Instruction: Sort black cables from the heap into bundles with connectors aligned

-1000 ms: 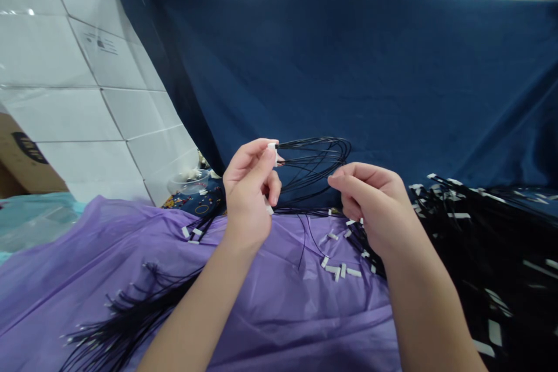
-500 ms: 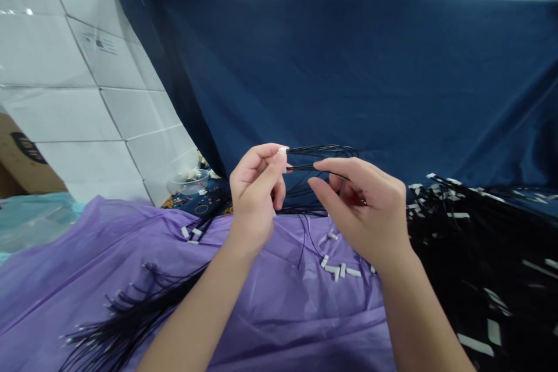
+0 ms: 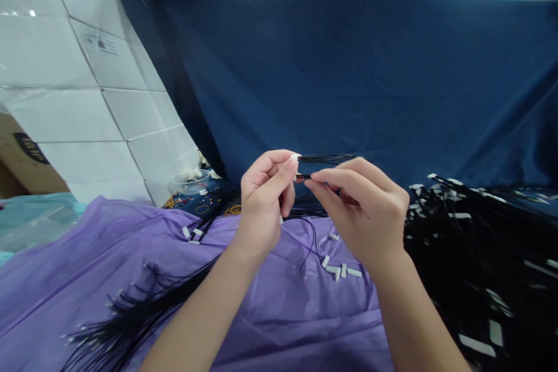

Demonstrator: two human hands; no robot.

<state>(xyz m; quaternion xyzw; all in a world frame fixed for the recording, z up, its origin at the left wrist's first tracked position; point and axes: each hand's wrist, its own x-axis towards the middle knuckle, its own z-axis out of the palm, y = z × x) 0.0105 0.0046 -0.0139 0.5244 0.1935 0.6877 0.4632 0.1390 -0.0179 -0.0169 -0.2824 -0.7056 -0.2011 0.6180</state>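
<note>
Currently, the left hand pinches a small white connector carrying black wires; the right hand grips one wire end just beside it, apparently not yet seated. Below lie loose connectors on the purple sheet; rightward, a large wire pile remains.

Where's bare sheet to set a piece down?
Bare purple sheet between the forearms, bordered by loose white connectors above and the black wire bundle at left. Crowded: wire heap at right.
</note>
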